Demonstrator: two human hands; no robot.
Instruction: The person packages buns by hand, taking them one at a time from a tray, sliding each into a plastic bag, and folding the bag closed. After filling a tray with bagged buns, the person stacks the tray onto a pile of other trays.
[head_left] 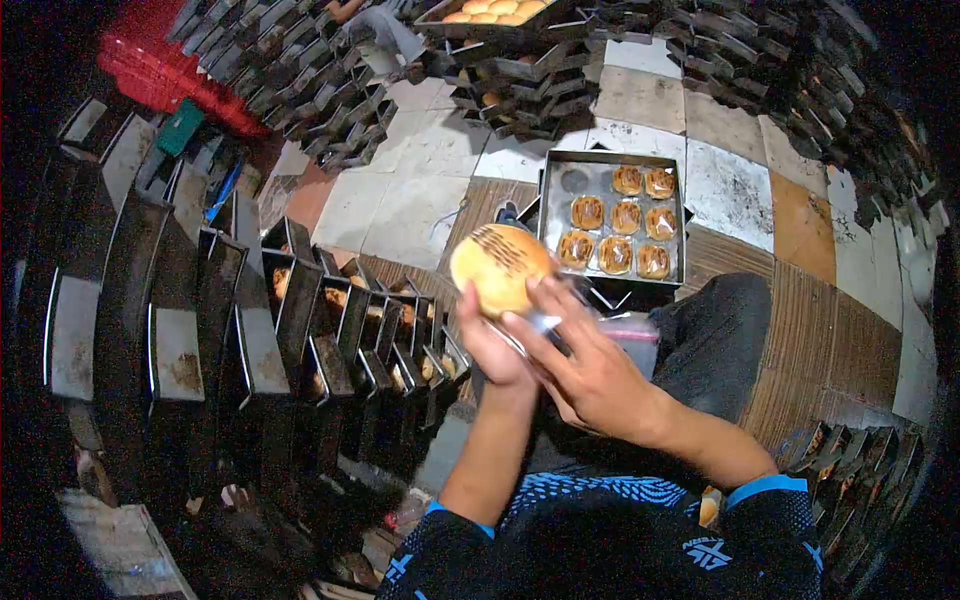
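Observation:
A round golden bun with dark printed marks on its top is held up in front of me. My left hand grips it from below on the left, thumb along its edge. My right hand, slightly blurred, closes on its lower right side with the fingers pointing at it. Between the hands shows a bit of shiny clear plastic at the bun's lower edge. Just beyond, a square metal tray carries several browned pastries in rows. A whitish, flat plastic-looking pack lies behind my right hand.
Stacked dark metal trays fill the left, some with bread inside. More tray stacks stand at the back, the top one bearing pale buns. Others are at lower right. Part of another person shows at the top.

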